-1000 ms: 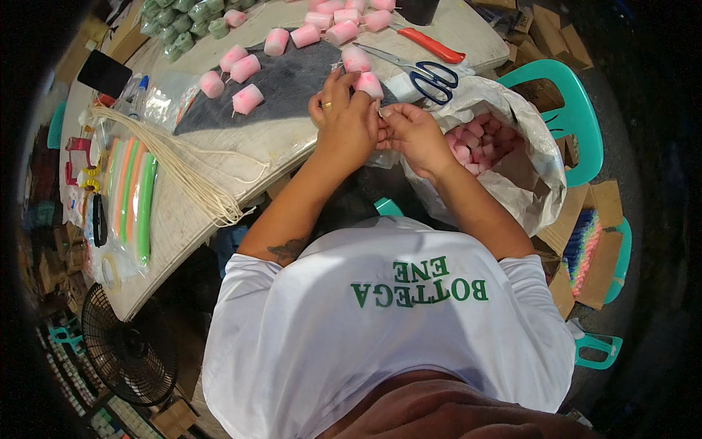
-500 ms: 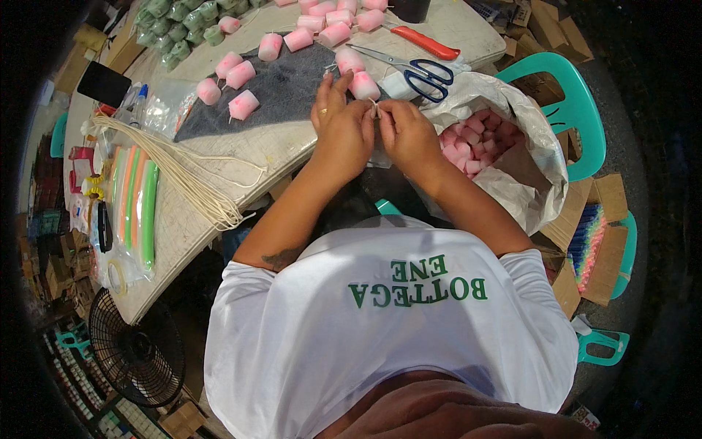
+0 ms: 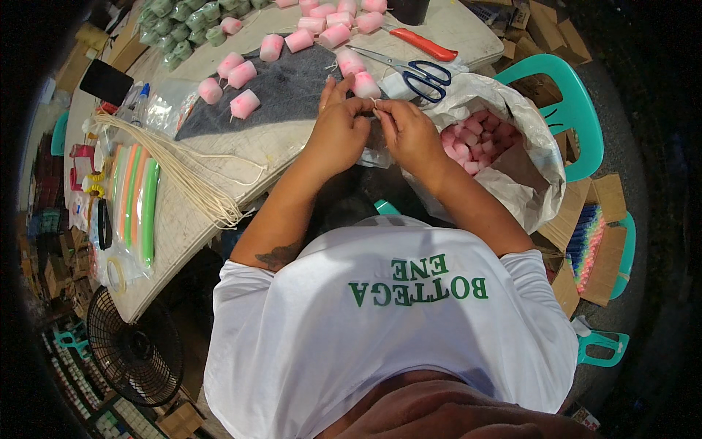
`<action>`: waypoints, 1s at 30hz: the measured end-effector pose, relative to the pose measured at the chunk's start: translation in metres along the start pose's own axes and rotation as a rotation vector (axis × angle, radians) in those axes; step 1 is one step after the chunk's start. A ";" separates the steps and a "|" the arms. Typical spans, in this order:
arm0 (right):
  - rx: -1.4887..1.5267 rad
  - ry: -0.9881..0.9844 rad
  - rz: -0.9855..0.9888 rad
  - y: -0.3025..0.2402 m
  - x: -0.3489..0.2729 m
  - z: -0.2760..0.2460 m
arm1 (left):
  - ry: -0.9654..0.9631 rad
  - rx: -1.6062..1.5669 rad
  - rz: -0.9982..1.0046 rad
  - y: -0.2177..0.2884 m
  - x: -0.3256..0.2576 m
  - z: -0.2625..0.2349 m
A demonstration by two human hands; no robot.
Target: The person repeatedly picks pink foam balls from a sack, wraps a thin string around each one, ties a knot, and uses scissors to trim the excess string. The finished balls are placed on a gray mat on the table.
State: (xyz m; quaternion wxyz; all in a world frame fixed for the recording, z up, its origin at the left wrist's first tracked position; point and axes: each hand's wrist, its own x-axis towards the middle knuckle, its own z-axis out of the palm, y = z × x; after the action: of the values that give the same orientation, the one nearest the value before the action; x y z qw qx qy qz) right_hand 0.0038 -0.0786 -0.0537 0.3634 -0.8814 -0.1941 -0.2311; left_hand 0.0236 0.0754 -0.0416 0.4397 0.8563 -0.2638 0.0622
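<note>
At the near edge of the table, my left hand (image 3: 339,130) and my right hand (image 3: 411,133) meet with fingertips pinched together. Between them is a thin white wick, which runs from the near end of a pink candle (image 3: 365,85). That short cylinder lies on its side at the dark grey cloth (image 3: 285,95). Just behind it rests a second pink candle (image 3: 350,63). My left forefinger and thumb are closed, while its other fingers stretch up beside the candle. How the wick is looped is too small to make out.
Dark-handled scissors (image 3: 426,79) and a red-handled tool (image 3: 424,44) lie right of the candles. A white sack (image 3: 526,183) of pink pieces stands beside my right arm. Left are white cords (image 3: 183,175) and packaged coloured sticks (image 3: 150,212). A black fan (image 3: 135,347) stands below the table.
My fingertips have shifted slightly on the wick, and my left thumb has drawn back from the right hand. The candles have stayed in place.
</note>
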 end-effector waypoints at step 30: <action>0.855 -0.124 0.538 0.026 0.009 0.001 | 0.248 0.107 0.034 -0.021 0.022 0.023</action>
State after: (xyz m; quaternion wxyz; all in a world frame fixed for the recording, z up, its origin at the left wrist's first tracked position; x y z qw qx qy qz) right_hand 0.0249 -0.0932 -0.0634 0.7260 -0.6847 -0.0586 0.0235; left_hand 0.0501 0.0580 -0.0632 0.4218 0.8596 -0.2180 0.1890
